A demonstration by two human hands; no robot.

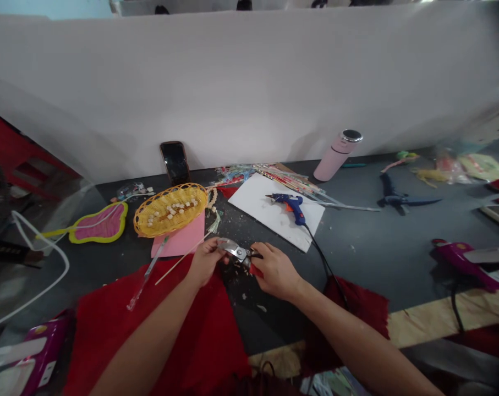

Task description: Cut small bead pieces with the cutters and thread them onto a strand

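Observation:
My right hand (277, 270) is closed around the handles of a pair of pruning shears (235, 248), whose broad metal blades point left. Just at the blade tips, my left hand (210, 257) has its fingers pinched together. What sits in that pinch is too small to make out. A thin wooden stick (179, 263) runs diagonally beside the left hand; whether the fingers touch it I cannot tell. Small pale chips lie on the dark tabletop below the shears. A yellow woven basket (140, 224) with small light pieces in it stands left of my hands, partly on a pink sheet (182, 242).
A blue glue gun (288, 204) rests on a white board (269, 220), its cord trailing toward me. Behind are wrapped sticks (290, 179), a pink bottle (335, 157) and a phone (175, 162). Red cloth (183, 341) covers the near left; a pink-and-yellow paddle shape (98, 224) lies farther left.

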